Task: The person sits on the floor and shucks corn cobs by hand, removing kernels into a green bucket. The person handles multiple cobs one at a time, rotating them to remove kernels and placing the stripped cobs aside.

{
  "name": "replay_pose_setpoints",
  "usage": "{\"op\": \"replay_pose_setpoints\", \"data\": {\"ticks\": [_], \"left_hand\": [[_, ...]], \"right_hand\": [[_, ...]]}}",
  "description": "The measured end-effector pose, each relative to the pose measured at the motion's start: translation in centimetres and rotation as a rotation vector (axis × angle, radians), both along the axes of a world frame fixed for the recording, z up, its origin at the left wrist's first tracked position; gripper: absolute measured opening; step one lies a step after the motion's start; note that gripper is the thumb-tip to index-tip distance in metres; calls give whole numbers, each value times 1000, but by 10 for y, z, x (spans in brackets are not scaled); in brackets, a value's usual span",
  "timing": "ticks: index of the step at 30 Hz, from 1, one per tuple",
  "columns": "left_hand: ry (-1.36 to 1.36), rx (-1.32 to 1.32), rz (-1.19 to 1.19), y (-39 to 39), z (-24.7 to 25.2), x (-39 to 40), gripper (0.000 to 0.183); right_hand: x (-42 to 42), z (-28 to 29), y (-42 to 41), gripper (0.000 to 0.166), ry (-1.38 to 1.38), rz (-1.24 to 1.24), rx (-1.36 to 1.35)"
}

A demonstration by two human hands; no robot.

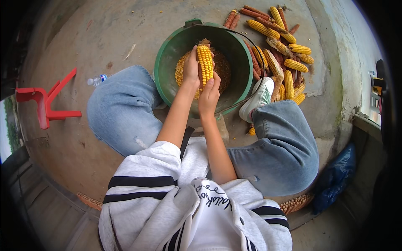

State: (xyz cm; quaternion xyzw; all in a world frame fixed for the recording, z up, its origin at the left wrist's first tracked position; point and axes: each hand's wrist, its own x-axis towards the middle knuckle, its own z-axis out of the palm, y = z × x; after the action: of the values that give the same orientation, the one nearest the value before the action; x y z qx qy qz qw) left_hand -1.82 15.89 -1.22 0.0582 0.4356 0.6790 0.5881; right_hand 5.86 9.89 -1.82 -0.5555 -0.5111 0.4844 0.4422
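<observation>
An ear of yellow corn is held between my two hands over a green plastic bucket. My left hand wraps its left side, with fingertips showing at the right edge. Lower down, my right hand grips the near end, its thumb against the kernels. A brown, frayed tip shows at the ear's far end. Loose yellow kernels lie in the bottom of the bucket, partly hidden by my hands. Darker brownish material covers the right side of the bottom.
Right of the bucket is a pile of yellow corn ears and reddish bare cobs. The bucket's wire handle leans towards them. A water bottle and a red plastic chair are at left. A blue plastic bag lies lower right.
</observation>
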Motion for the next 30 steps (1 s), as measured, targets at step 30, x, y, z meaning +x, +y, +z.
{"op": "replay_pose_setpoints", "data": {"ticks": [30], "left_hand": [[49, -47, 113, -5, 1, 7, 45]], "right_hand": [[2, -3, 2, 34, -19, -69, -61]]}}
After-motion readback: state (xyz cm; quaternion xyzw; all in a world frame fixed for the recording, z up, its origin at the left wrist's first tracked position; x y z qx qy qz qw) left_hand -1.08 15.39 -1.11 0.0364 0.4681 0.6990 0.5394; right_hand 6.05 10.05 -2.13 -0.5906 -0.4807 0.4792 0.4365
